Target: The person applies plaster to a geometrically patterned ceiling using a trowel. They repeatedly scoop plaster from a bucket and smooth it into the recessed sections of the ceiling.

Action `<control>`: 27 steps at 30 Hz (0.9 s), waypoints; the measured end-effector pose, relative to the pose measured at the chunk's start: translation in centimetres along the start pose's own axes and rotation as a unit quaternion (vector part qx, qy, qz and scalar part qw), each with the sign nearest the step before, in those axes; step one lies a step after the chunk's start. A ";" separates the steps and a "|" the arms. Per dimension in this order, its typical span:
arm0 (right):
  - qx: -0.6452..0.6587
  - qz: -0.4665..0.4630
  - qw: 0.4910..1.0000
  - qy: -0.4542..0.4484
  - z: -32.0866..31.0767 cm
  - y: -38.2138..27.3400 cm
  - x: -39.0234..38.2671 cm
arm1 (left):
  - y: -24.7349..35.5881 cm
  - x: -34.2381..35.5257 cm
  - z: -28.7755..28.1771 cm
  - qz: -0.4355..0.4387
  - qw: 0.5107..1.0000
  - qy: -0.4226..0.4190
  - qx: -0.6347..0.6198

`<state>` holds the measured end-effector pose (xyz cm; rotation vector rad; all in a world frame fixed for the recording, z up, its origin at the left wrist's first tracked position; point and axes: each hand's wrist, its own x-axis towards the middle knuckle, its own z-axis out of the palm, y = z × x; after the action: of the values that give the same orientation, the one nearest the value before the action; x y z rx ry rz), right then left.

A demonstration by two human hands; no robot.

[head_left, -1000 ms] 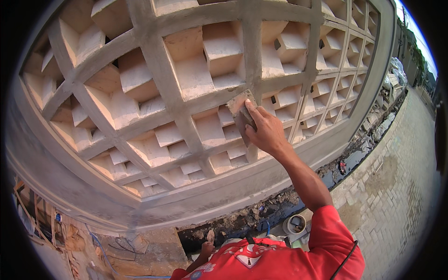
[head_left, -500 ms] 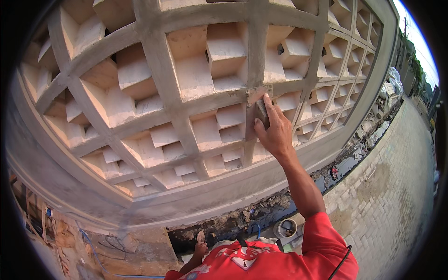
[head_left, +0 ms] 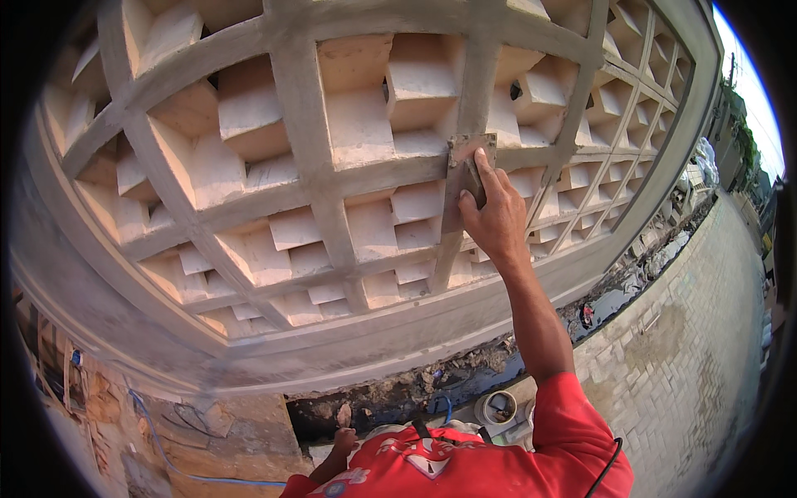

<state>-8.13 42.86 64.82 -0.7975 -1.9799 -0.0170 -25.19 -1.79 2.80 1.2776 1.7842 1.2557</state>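
Observation:
My right hand (head_left: 496,217), at the end of an outstretched arm, is closed around the handle of a flat rectangular plastering trowel (head_left: 457,170). Its index finger stretches along the tool toward the upper end. The trowel's blade lies against a crossing of the grey ribs on a lattice block wall (head_left: 311,141). Low down beside my red shirt, my left hand (head_left: 344,437) is small in view and looks closed. A brownish piece shows just above it, and I cannot tell what it is or whether the hand holds it.
Pale angled blocks fill the lattice openings. A ditch (head_left: 390,405) with rubble and dark water runs below the wall. Near my waist stands a whitish bucket (head_left: 498,407). Paving (head_left: 664,373) stretches off to the right, and a blue hose (head_left: 158,436) lies at lower left.
My right hand and the trowel have moved slightly up along the rib, still against the wall. The whole view has shifted a little. My left hand stays low by my body.

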 end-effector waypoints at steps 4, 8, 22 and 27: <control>-0.005 -0.011 0.995 -0.094 2.7 0.1 -5.1 | 0.0 0.7 0.5 0.042 0.999 -0.007 -0.017; 0.026 -0.006 0.994 -0.104 0.3 -0.4 -5.1 | 2.9 1.3 0.4 -0.128 0.991 -0.007 -0.035; 0.011 -0.067 0.995 -0.068 -1.2 0.4 -3.0 | 3.5 2.3 -0.2 -0.373 0.897 0.031 -0.233; -0.046 -0.061 0.994 -0.080 1.1 1.0 -1.9 | 6.4 3.0 -1.0 -0.342 0.932 0.044 -0.108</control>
<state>-7.88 43.00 62.44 -0.7551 -2.1904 -0.1219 -24.78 1.21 9.27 0.4064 1.8516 1.0603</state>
